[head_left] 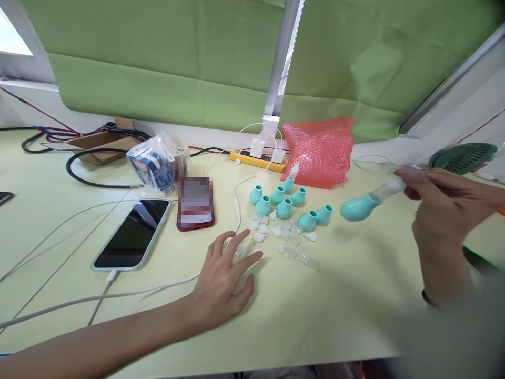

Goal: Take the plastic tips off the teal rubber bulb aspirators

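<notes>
Between the fingers of my right hand [437, 202] is a nasal aspirator [361, 206], a teal bulb with a clear tube and whitish tip, held above the table with its bulb pointing left. My left hand [229, 279] rests low over the table, fingers spread, its index fingertip at a small whitish tip [261, 253]. Just beyond it lie several clear plastic tubes [288, 250] and white tips [259, 237]. Several loose teal bulbs [284, 208] stand behind these with their openings up. One more bulb [288, 184] there carries a clear nozzle.
A pink bubble-wrap bag [319, 152] and a yellow power strip [256, 159] with chargers lie at the back. On the left are a white-cased phone [132, 234], a red-cased phone [195, 204], a plastic-wrapped package [158, 163] and cables. A green slotted object [461, 157] is at right.
</notes>
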A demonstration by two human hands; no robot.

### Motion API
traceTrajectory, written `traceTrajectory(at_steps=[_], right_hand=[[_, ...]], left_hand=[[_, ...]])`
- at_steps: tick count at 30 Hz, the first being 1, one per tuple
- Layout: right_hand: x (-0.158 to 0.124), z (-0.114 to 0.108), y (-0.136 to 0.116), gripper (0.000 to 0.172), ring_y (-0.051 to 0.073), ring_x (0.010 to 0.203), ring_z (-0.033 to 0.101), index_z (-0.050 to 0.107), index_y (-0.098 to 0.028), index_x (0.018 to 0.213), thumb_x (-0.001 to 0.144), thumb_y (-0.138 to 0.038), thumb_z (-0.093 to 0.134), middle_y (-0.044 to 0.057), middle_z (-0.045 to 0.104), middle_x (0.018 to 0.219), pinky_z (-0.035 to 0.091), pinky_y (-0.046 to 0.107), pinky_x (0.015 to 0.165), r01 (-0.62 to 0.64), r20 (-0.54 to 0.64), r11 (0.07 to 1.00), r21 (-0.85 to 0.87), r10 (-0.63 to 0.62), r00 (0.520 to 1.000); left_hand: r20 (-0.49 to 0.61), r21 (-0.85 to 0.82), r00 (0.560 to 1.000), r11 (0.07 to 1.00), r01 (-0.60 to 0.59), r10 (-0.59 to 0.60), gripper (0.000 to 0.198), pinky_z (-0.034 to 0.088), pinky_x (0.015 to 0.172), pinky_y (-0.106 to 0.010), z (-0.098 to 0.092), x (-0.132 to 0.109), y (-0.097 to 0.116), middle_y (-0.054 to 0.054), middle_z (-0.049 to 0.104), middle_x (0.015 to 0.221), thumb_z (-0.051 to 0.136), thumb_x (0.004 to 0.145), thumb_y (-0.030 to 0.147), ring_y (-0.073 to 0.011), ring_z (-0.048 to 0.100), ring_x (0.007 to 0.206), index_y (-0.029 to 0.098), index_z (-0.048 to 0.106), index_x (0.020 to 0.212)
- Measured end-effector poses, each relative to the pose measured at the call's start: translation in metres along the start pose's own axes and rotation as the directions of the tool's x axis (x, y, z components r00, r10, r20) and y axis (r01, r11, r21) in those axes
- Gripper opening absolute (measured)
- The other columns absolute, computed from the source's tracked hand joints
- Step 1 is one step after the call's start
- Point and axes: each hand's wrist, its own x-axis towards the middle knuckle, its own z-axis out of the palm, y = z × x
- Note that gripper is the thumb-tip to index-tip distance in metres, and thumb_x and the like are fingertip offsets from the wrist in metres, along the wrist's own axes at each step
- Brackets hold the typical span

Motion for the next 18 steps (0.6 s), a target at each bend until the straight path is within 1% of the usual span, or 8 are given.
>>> traceTrajectory(at_steps=[2,4,6,7,9,11,14,18], right_hand=[[0.007,-0.005,0.031,0.004,0.010,0.041,0.044,0.067,-0.013,0.057,0.058,-0.016,0.068,-0.002,0.049,0.042,0.034,0.027,0.046,0.001,0.078,0.988,-0.153,0.011,0.997],[0.006,-0.010,0.061,0.010,0.011,0.045,0.047,0.068,-0.011,0.061,0.058,-0.020,0.067,0.001,0.054,0.047,0.036,0.026,0.049,-0.073,0.147,0.937,-0.343,0.130,0.981],[0.003,-0.013,0.085,0.018,0.013,0.051,0.051,0.068,-0.009,0.066,0.060,-0.026,0.065,0.004,0.058,0.054,0.037,0.025,0.051,-0.214,0.207,0.828,-0.518,0.364,0.908],[0.000,-0.015,0.095,0.020,0.013,0.051,0.052,0.068,-0.009,0.065,0.061,-0.028,0.064,0.004,0.059,0.054,0.037,0.025,0.052,-0.236,0.231,0.797,-0.555,0.420,0.877],[-0.004,-0.016,0.106,0.023,0.012,0.047,0.051,0.066,-0.009,0.061,0.062,-0.032,0.062,0.004,0.058,0.050,0.036,0.024,0.050,-0.248,0.283,0.759,-0.601,0.493,0.823],[-0.007,-0.017,0.110,0.024,0.011,0.044,0.048,0.065,-0.010,0.058,0.064,-0.033,0.060,0.004,0.057,0.047,0.035,0.024,0.049,-0.230,0.320,0.748,-0.623,0.512,0.797],[-0.009,-0.017,0.110,0.024,0.011,0.045,0.048,0.066,-0.011,0.063,0.064,-0.034,0.061,0.004,0.057,0.049,0.035,0.025,0.051,-0.193,0.323,0.726,-0.660,0.507,0.799],[-0.006,-0.014,0.104,0.035,0.013,0.049,0.047,0.066,-0.010,0.079,0.058,-0.039,0.065,0.004,0.054,0.050,0.036,0.027,0.057,-0.142,0.265,0.700,-0.700,0.439,0.859]], left_hand=[[0.063,0.100,0.998,0.995,0.008,-0.014,0.039,0.031,0.084,-0.056,0.003,0.000,-0.001,-0.011,0.032,0.129,0.046,0.072,0.011,-0.0347,0.029,0.111,0.021,0.051,0.109],[0.110,0.153,0.994,0.988,0.008,-0.025,0.043,0.029,0.084,-0.058,0.005,-0.001,-0.003,-0.011,0.035,0.127,0.042,0.072,0.007,-0.0334,0.032,0.110,0.022,0.049,0.112],[0.141,0.163,0.990,0.987,0.003,-0.026,0.046,0.030,0.083,-0.056,0.006,-0.002,-0.005,-0.010,0.040,0.124,0.038,0.073,0.003,-0.0309,0.036,0.106,0.022,0.047,0.113],[0.157,0.154,0.987,0.988,0.004,-0.028,0.047,0.032,0.081,-0.054,0.006,-0.002,-0.006,-0.009,0.042,0.122,0.037,0.073,0.002,-0.0298,0.038,0.104,0.022,0.046,0.113],[0.187,0.119,0.982,0.993,0.020,-0.042,0.047,0.036,0.078,-0.049,0.006,-0.002,-0.007,-0.009,0.044,0.120,0.035,0.072,0.000,-0.0280,0.040,0.101,0.022,0.047,0.112],[0.206,0.080,0.977,0.996,0.041,-0.057,0.046,0.038,0.075,-0.043,0.005,-0.001,-0.007,-0.009,0.045,0.118,0.034,0.072,-0.001,-0.0270,0.041,0.100,0.021,0.048,0.110],[0.217,0.036,0.975,0.998,0.048,-0.054,0.046,0.039,0.074,-0.040,0.005,0.000,-0.007,-0.008,0.049,0.111,0.033,0.071,-0.003,-0.0248,0.044,0.096,0.021,0.048,0.108],[0.181,-0.010,0.982,0.998,0.055,-0.052,0.042,0.040,0.073,-0.038,0.007,0.000,-0.008,-0.007,0.053,0.103,0.033,0.074,-0.001,-0.0224,0.047,0.091,0.021,0.047,0.107]])
